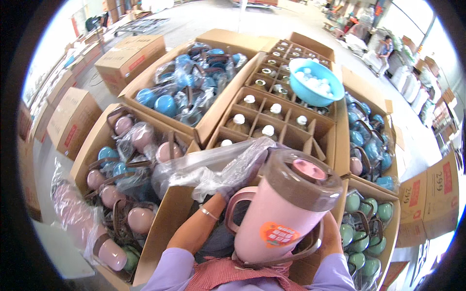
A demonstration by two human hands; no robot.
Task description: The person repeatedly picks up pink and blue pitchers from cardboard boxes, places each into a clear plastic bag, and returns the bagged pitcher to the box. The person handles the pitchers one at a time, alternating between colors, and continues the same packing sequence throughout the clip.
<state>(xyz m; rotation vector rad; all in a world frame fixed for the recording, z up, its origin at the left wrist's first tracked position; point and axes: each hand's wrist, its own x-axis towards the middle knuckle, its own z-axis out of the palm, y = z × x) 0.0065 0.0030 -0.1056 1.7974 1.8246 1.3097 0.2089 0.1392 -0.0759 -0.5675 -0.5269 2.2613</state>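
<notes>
A large pink thermos jug (275, 218) with a brown lid collar and a pink stopper stands tilted right before me. Its handle (236, 211) points left, and an orange sticker with writing is on its front. My left hand (252, 175), partly covered by film, is closed on a clear plastic bag (222, 174) beside the lid. Behind the jug my right forearm (330, 231) rises; the right hand itself is hidden by the jug. An open carton (162, 232) lies under my arms.
Around me are cartons of pink and blue wrapped jugs (142, 220), blue jugs (165, 105) and green jugs (358, 240). A divided carton (227, 105) holds white-capped bottles. On it rests a blue basin (313, 92) of white caps. Closed cartons (74, 120) stand left; a person (384, 54) is far right.
</notes>
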